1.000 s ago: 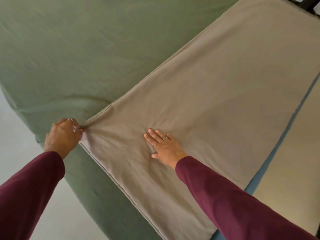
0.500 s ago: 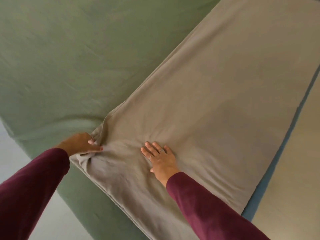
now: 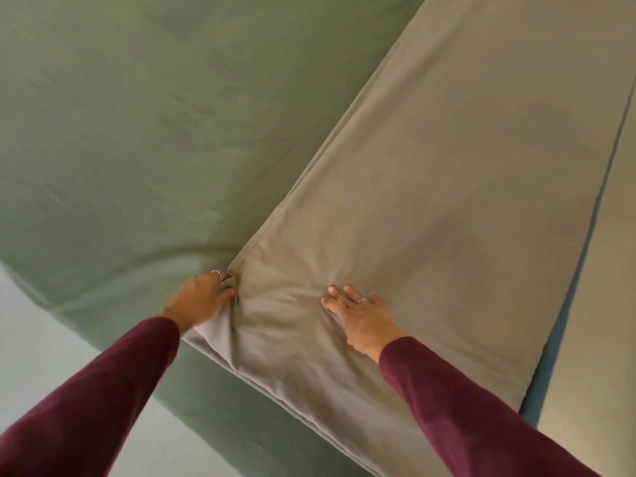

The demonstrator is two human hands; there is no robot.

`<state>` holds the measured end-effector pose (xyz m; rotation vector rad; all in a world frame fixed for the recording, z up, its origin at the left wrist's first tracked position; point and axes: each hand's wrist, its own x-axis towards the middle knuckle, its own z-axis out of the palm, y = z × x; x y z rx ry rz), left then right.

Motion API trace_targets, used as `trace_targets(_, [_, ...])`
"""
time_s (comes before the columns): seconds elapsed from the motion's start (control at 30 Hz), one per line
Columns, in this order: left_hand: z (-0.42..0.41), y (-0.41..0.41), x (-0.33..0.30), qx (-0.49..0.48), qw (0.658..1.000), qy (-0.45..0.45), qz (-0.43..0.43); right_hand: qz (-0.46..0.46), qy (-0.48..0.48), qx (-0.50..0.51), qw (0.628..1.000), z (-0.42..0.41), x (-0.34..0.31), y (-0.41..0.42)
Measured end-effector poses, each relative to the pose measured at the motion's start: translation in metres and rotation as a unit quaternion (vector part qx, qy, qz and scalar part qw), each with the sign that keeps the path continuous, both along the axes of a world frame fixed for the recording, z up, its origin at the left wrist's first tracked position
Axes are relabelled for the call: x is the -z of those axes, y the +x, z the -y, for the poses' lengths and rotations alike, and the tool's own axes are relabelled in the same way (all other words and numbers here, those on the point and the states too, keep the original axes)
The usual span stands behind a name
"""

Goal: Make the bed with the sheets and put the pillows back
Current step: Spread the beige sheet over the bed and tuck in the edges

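A tan sheet (image 3: 430,201), folded into a long band, lies across the bed (image 3: 120,115), running from the near edge up toward the far right corner of the view. Its left border is a straight hemmed line over the green sheet (image 3: 103,166) that covers the mattress. Most of the tan cloth is smooth; creases fan out only near the hands, gathering toward the corner at the lower left.

The left hand (image 3: 201,297) is closed on that corner of the tan sheet, fingers curled into a bunch of fabric right at the edge of the mattress, where the hem meets the green cloth. A ring shows on one finger. The right hand (image 3: 361,316) rests flat on top of the tan sheet, palm down, fingers spread a little and pointing left toward the other hand, holding nothing. Rings show on two of its fingers. The two hands are near each other, with a wrinkled patch of sheet between them. Both arms wear dark red sleeves (image 3: 481,407).

The green sheet wraps down over the near side of the mattress. To the right of the tan sheet runs a narrow blue strip (image 3: 564,304), and beyond it a pale beige surface (image 3: 605,270). At the lower left, the light floor (image 3: 31,339) shows beside the bed.
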<state>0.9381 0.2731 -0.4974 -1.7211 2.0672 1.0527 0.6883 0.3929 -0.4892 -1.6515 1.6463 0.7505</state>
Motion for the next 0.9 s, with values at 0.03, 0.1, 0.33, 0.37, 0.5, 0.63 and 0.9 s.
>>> trace_targets(0.03, [-0.002,0.005,0.005,-0.018,1.0,0.006,-0.002,-0.004,-0.002,-0.001,1.0,0.0,0.001,0.0])
trace_targets(0.1, [-0.008,0.014,0.013,-0.043,0.999,0.006,-0.019,-0.011,-0.01,-0.004,1.0,-0.001,0.004,0.001])
trace_targets(0.33, [-0.014,0.049,0.017,-0.036,0.996,-0.085,-0.019,-0.001,-0.059,0.016,0.998,-0.013,0.004,0.004])
trace_targets(0.37, [-0.014,0.051,0.016,-0.024,0.995,-0.094,-0.009,0.016,-0.08,0.023,0.996,-0.02,0.007,0.002])
trace_targets(0.5, [-0.015,0.053,0.019,0.014,0.992,-0.122,0.029,0.023,-0.255,0.017,0.967,-0.069,0.021,-0.001])
trace_targets(0.63, [-0.017,0.057,0.022,0.023,0.99,-0.138,0.03,0.052,-0.291,0.052,0.954,-0.137,0.03,0.035])
trace_targets(0.9, [-0.012,0.058,0.009,0.051,0.991,-0.121,0.021,0.05,-0.312,0.069,0.946,-0.21,0.015,0.055])
